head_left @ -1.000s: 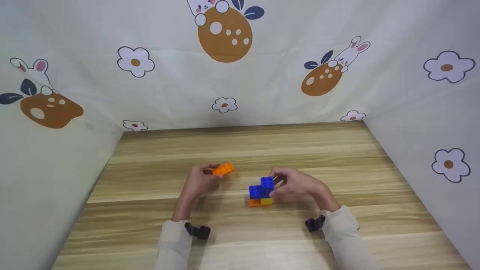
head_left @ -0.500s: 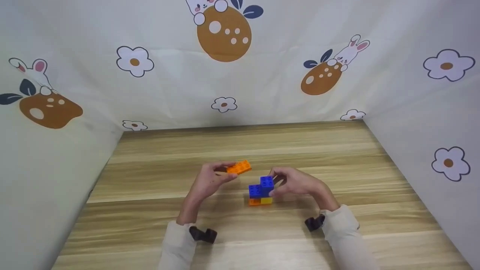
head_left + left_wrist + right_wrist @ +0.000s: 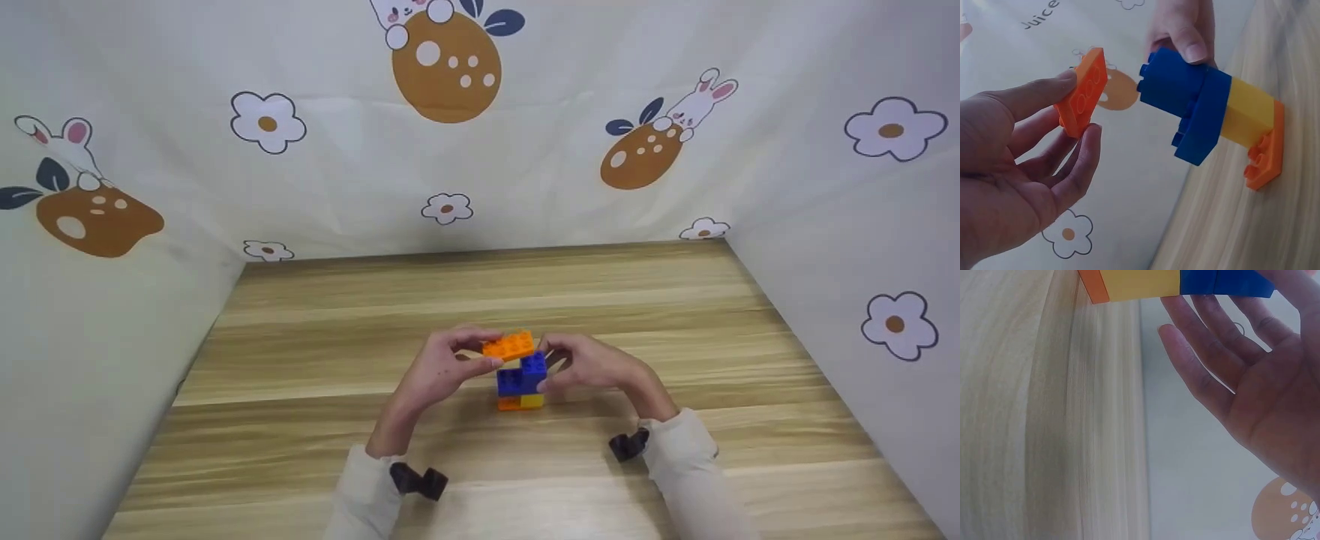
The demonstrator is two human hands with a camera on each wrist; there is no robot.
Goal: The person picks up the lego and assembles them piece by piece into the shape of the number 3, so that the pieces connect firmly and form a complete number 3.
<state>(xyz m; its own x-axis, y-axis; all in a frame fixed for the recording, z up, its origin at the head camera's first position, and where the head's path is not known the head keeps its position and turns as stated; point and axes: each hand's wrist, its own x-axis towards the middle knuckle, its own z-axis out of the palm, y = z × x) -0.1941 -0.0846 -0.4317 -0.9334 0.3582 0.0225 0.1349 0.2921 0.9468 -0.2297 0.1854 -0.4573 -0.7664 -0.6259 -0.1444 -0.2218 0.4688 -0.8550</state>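
Note:
Between thumb and fingers my left hand [image 3: 442, 367] pinches a flat orange toy brick [image 3: 508, 346], held tilted above the stack. Its hollow underside faces the stack in the left wrist view. The stack stands on the table: an orange plate brick [image 3: 1266, 164] at the bottom, a yellow brick [image 3: 1248, 111] on it, then a wider blue brick [image 3: 1204, 121], topped by a smaller blue brick [image 3: 1168, 79]. My right hand [image 3: 589, 366] grips the upper blue part from the right with thumb and fingertips. A gap shows between the held brick and the stack in the left wrist view.
The wood-grain table [image 3: 337, 300] runs back to a pale cloth [image 3: 360, 187] printed with flowers, rabbits and oranges, which also hangs at both sides. A black wrist camera [image 3: 418, 481] sits at the left cuff, another black camera [image 3: 628, 446] at the right.
My left hand has carried the orange brick rightward, from beside the stack to over its blue top. My right hand has stayed at the stack.

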